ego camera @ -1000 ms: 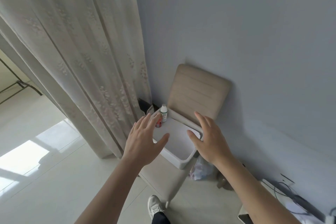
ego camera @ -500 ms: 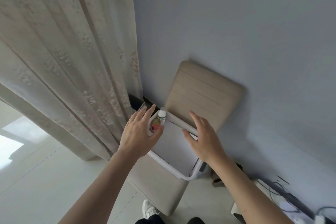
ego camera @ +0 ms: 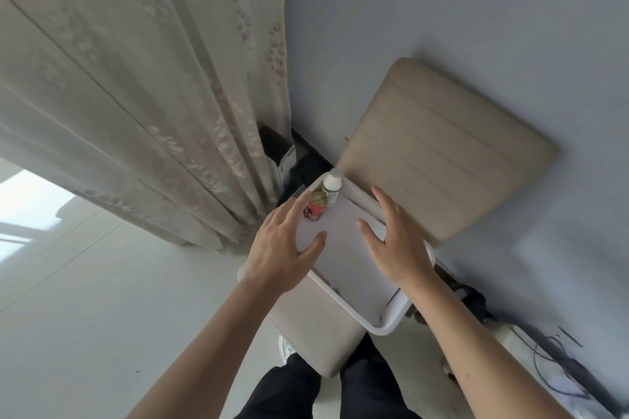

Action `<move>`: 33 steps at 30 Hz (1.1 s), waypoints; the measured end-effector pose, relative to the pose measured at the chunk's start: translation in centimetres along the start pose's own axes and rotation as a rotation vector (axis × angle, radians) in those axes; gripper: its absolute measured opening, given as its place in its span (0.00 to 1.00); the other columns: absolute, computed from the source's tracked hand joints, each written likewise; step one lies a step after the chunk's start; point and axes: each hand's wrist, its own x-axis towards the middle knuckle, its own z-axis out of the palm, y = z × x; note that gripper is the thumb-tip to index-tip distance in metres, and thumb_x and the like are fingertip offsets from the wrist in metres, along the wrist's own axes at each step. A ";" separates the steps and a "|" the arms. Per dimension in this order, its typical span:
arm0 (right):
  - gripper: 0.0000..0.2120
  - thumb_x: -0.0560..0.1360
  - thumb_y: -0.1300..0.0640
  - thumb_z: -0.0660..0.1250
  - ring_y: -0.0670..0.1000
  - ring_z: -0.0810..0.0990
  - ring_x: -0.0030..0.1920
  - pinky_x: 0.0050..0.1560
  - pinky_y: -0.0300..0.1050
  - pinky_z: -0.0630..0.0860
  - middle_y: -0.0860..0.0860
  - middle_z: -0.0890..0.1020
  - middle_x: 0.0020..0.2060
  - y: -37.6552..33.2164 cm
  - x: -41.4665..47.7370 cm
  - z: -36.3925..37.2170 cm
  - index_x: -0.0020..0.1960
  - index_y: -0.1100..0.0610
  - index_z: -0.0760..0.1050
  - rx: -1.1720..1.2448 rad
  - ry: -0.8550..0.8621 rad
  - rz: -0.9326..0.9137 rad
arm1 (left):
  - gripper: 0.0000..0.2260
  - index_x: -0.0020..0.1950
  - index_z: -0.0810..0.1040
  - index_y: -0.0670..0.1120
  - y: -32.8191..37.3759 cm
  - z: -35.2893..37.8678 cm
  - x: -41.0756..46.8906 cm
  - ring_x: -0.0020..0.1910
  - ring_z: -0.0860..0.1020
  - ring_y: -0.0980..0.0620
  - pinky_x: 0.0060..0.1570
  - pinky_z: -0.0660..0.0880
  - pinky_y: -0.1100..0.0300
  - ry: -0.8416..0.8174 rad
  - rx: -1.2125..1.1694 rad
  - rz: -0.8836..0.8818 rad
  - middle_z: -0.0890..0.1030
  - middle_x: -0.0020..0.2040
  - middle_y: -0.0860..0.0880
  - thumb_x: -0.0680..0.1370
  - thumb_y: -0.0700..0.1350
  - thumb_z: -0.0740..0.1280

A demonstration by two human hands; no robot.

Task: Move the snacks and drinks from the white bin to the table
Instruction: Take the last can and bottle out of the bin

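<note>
Can (ego camera: 318, 207) — just beside left fingers (ego camera: 293, 211)

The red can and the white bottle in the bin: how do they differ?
The white bottle is taller than the red can. The bottle has a white cap; the can has a gold top. The bottle stands deeper in the corner, the can nearer the left hand. Both stand upright in the white bin.
</note>
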 end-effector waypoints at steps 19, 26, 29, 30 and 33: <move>0.31 0.81 0.48 0.67 0.40 0.66 0.73 0.70 0.37 0.67 0.41 0.69 0.75 10.4 15.4 10.5 0.80 0.45 0.59 0.132 -0.160 -0.088 | 0.29 0.78 0.61 0.61 -5.3 15.1 12.4 0.70 0.71 0.55 0.66 0.72 0.50 0.056 -0.075 -0.353 0.74 0.70 0.58 0.78 0.58 0.65; 0.32 0.81 0.48 0.66 0.33 0.61 0.72 0.65 0.23 0.61 0.44 0.68 0.75 12.9 16.9 13.5 0.81 0.45 0.56 0.126 -0.116 -0.184 | 0.29 0.78 0.63 0.58 -6.7 19.0 13.1 0.70 0.69 0.59 0.64 0.69 0.59 0.100 -0.094 -0.352 0.70 0.72 0.59 0.78 0.54 0.68; 0.31 0.81 0.50 0.66 0.38 0.65 0.74 0.68 0.27 0.64 0.46 0.69 0.75 13.6 17.6 14.6 0.81 0.48 0.58 0.163 -0.102 -0.227 | 0.28 0.77 0.65 0.58 -7.8 20.2 13.7 0.66 0.71 0.60 0.61 0.71 0.60 0.120 -0.109 -0.366 0.73 0.68 0.59 0.78 0.52 0.69; 0.30 0.81 0.51 0.66 0.39 0.65 0.74 0.68 0.28 0.64 0.47 0.69 0.75 13.7 17.8 14.9 0.81 0.49 0.59 0.172 -0.098 -0.238 | 0.28 0.77 0.65 0.59 -8.1 20.5 13.9 0.65 0.72 0.61 0.61 0.71 0.60 0.128 -0.118 -0.374 0.73 0.68 0.59 0.78 0.52 0.69; 0.30 0.82 0.54 0.66 0.38 0.66 0.73 0.67 0.27 0.65 0.50 0.70 0.73 14.0 18.3 15.8 0.80 0.51 0.60 0.184 -0.075 -0.270 | 0.27 0.77 0.66 0.60 -8.9 21.1 14.4 0.67 0.70 0.63 0.60 0.66 0.71 0.140 -0.144 -0.370 0.72 0.69 0.60 0.79 0.50 0.69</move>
